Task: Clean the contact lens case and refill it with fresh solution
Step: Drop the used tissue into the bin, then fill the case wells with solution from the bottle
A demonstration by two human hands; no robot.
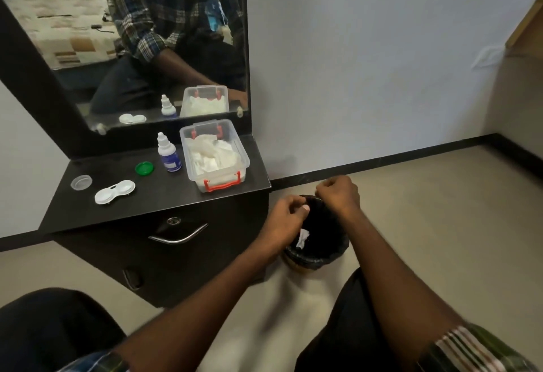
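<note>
Two caps lie far to the left of both hands on the dark tabletop (164, 195): a clear cap (81, 182) at the left end and a green cap (144, 168) further right. Between them, nearer the front edge, sits the white contact lens case (115, 192), both wells uncovered, well apart from either grip. Right of the green cap stands the solution bottle (168, 152), upright, its white nozzle tip up. Just beside it is a clear plastic box (216, 177) with red latches, holding crumpled white tissues (210, 154).

Below and right of the tabletop's corner, the left hand (283, 218) hovers over a black-lined bin (318, 239) on the floor; its fingers are curled with the thumb against the fingertips, and whether they pinch anything I cannot tell because of blur. A white scrap of tissue (302, 238) lies inside the bin, just below that grip. The right hand (339, 195) is over the bin's far rim, fingers curled inward at the liner's edge; whether they grasp the liner cannot be told.
</note>
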